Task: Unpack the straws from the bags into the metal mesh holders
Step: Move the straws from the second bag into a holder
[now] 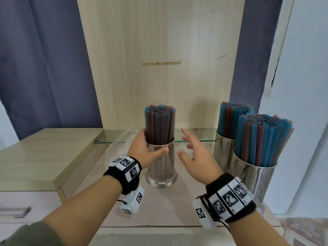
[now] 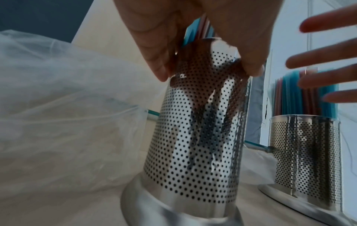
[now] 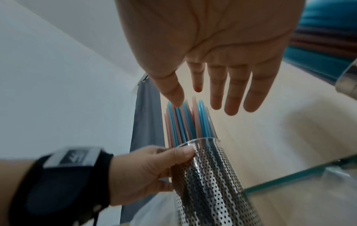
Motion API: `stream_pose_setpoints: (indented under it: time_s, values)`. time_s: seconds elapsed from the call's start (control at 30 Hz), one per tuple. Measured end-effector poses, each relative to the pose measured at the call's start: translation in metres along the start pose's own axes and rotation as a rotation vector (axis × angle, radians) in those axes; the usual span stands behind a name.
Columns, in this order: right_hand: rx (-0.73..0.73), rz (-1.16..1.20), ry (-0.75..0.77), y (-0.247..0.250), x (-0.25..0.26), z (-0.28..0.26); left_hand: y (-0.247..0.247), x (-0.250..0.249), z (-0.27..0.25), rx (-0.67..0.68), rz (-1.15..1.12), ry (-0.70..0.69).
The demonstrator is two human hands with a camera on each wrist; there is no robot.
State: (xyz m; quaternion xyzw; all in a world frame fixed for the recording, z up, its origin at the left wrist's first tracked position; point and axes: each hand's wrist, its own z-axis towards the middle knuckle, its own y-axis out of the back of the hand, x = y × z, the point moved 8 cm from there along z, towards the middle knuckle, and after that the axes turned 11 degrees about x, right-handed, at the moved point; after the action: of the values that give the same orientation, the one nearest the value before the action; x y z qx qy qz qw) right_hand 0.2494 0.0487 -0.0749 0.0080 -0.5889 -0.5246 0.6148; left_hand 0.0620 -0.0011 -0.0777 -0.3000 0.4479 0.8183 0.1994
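Steadying the mesh holder at its rim, my left hand is gripping it; my right hand is hovering spread beside its straws, probably light, slippery, best gathered mid-length.

A furnished domestic room: purple-grey curtains flank a pale wooden cabinet panel, beside a low drawer unit and white wall.

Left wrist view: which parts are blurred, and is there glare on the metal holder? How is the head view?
Left wrist view: right hand fingers blurred; bright glare streaks down the holder. Head view: sharp, evenly lit, edges bent by the wide lens.
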Motion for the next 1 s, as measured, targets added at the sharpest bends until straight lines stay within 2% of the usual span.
stream_pose_setpoints:
  time_s: [0.1, 0.23, 0.3, 0.47, 0.6, 0.67, 0.73, 0.77, 0.83, 0.9, 0.93, 1.0]
  values:
    - [-0.060, -0.068, -0.062, 0.013, -0.006, -0.008, 0.000, 0.002, 0.001, -0.013, -0.001, 0.022]
    - [0.150, -0.360, -0.435, -0.006, -0.064, 0.016, 0.001, 0.005, 0.002, -0.014, 0.007, 0.067]
    - [0.247, -0.480, -0.560, -0.016, -0.090, 0.025, 0.002, 0.006, 0.002, -0.012, 0.012, 0.088]
    - [0.376, -0.537, -0.589, -0.028, -0.115, 0.044, 0.002, 0.012, -0.001, -0.025, -0.019, 0.099]
    - [0.549, -0.529, -0.556, -0.044, -0.114, 0.043, 0.000, 0.019, -0.002, -0.037, -0.072, 0.087]
    - [0.590, -0.516, -0.546, -0.052, -0.111, 0.040, 0.001, 0.021, -0.002, -0.036, -0.080, 0.086]
    - [0.531, -0.457, -0.496, -0.050, -0.100, 0.044, 0.002, 0.022, -0.001, -0.034, -0.088, 0.086]
    - [0.447, -0.444, -0.446, -0.043, -0.091, 0.049, 0.002, 0.023, -0.001, -0.032, -0.086, 0.086]
    - [0.218, -0.529, -0.330, -0.020, -0.069, 0.061, 0.002, 0.023, 0.000, -0.029, -0.078, 0.085]
    - [0.086, -0.672, -0.285, -0.007, -0.057, 0.067, 0.002, 0.022, 0.000, -0.037, -0.074, 0.080]
    - [0.101, -0.701, -0.321, -0.007, -0.062, 0.068, 0.003, 0.021, -0.001, -0.040, -0.077, 0.079]
    - [0.238, -0.609, -0.447, -0.019, -0.086, 0.067, 0.003, 0.020, -0.001, -0.039, -0.083, 0.075]
